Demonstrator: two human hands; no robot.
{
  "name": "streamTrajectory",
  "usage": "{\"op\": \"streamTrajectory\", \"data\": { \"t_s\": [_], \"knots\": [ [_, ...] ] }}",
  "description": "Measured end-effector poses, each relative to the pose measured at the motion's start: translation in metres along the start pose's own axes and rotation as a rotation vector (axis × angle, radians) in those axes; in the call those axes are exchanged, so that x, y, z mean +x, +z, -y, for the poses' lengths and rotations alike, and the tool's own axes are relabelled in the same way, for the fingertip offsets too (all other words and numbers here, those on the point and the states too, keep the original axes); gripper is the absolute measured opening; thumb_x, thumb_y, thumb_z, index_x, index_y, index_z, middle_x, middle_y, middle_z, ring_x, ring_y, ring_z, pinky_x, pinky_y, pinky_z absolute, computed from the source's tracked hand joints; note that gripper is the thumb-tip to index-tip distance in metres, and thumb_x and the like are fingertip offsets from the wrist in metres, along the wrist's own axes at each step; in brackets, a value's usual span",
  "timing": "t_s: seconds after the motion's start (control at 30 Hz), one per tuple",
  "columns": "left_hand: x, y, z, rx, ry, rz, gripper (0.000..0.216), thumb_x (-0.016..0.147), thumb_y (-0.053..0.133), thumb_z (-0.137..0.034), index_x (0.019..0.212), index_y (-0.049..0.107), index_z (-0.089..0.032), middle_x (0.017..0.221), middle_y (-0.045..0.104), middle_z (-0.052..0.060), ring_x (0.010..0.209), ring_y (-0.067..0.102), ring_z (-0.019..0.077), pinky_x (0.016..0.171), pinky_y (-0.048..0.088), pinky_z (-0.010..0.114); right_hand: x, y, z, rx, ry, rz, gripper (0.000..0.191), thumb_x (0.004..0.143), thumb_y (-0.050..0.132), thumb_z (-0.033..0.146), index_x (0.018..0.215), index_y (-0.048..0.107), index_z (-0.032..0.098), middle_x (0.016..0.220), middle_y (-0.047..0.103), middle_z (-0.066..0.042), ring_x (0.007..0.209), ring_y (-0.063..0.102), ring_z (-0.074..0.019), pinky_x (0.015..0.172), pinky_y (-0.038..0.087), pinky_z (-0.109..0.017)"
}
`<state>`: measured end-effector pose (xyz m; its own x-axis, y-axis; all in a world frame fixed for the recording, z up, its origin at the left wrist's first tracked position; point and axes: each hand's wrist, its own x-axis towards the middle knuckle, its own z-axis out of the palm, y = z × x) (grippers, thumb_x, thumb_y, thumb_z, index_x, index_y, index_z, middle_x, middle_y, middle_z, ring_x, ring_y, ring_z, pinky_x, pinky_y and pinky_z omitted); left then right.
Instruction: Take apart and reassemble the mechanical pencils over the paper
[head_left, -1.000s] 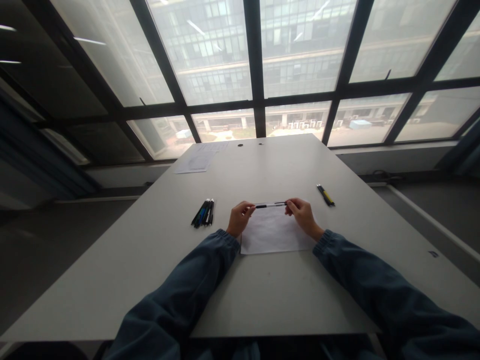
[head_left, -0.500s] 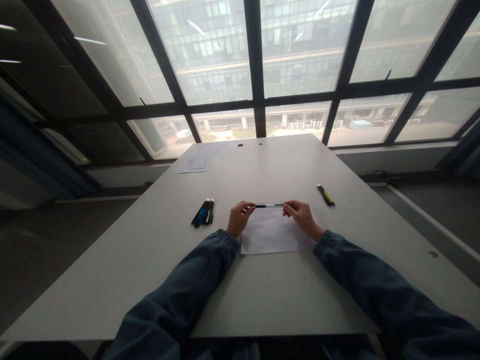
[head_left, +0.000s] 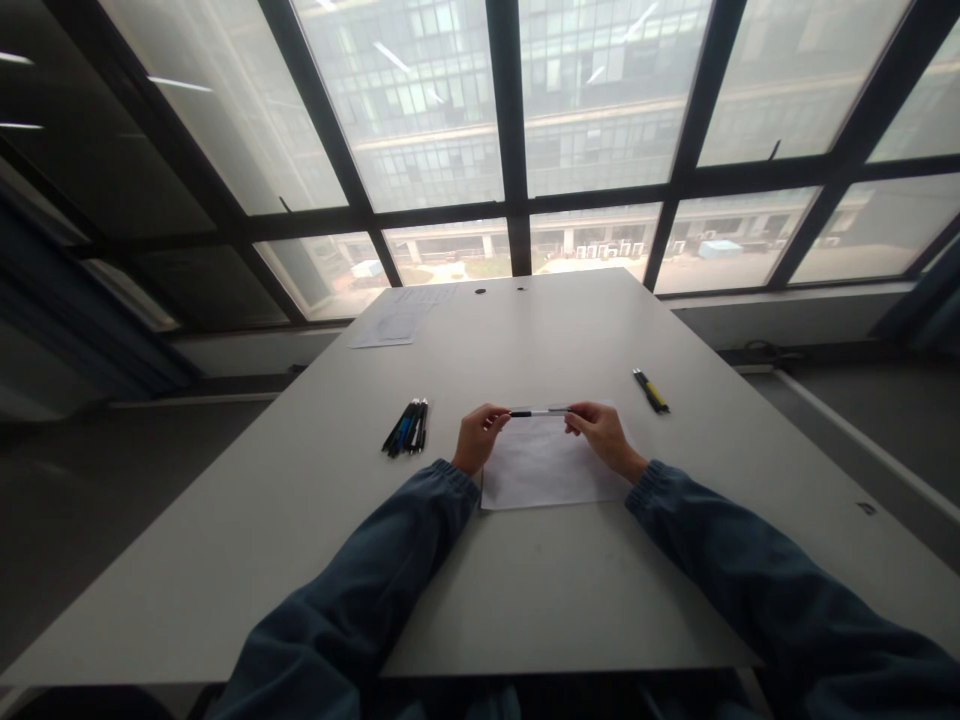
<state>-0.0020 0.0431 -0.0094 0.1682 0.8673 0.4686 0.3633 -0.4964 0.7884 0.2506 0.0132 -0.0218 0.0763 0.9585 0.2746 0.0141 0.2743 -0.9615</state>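
A pen (head_left: 538,413) with a black left part and a clear or white barrel is held level between my two hands. My left hand (head_left: 478,436) pinches its black end between thumb and fingers. The other end is gripped by the fingertips of my right hand (head_left: 602,433), which hide its tip. Beneath the pen lies a sheet of white paper (head_left: 551,470), its right side partly covered by my right hand and sleeve.
Several dark pens (head_left: 406,428) lie in a bunch left of the paper. A black pen and a yellow one (head_left: 651,391) rest to the right. Printed sheets (head_left: 386,325) lie at the far left of the white table (head_left: 540,590). Large windows stand beyond the table's far edge.
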Motion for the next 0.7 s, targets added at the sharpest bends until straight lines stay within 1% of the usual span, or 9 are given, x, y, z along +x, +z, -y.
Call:
{"op": "streamTrajectory", "data": {
  "t_s": [0.2,0.43,0.7],
  "knots": [
    [-0.0001,0.0003,0.0025,-0.046,-0.057,-0.015,0.021,0.084,0.066,-0.036,0.087,0.073,-0.017,0.071,0.069,0.002,0.064,0.061,0.0140,0.062,0.048,0.025,0.0002,0.0002,-0.0014,0.019,-0.003,0.028,0.035,0.071,0.077,0.046,0.085,0.072,0.014,0.062,0.068,-0.004,0.054,0.057,-0.0138,0.053,0.046,-0.027],
    [-0.0007,0.0002,0.0052,-0.091,-0.041,0.002,0.021,0.082,0.069,-0.036,0.084,0.073,-0.016,0.069,0.067,0.002,0.064,0.061,0.0141,0.062,0.049,0.025,0.0014,-0.0013,-0.0055,0.059,-0.005,0.020,0.029,0.071,0.078,0.041,0.085,0.073,0.016,0.063,0.069,-0.003,0.057,0.059,-0.0149,0.057,0.048,-0.028],
    [-0.0017,0.0000,0.0050,-0.061,-0.023,0.026,0.022,0.083,0.066,-0.037,0.080,0.071,-0.015,0.067,0.067,0.001,0.063,0.060,0.0138,0.061,0.048,0.025,0.0015,-0.0012,-0.0051,0.094,-0.017,0.015,0.027,0.071,0.079,0.037,0.087,0.073,0.016,0.064,0.069,-0.003,0.059,0.061,-0.0158,0.059,0.049,-0.030]
  ]
}}
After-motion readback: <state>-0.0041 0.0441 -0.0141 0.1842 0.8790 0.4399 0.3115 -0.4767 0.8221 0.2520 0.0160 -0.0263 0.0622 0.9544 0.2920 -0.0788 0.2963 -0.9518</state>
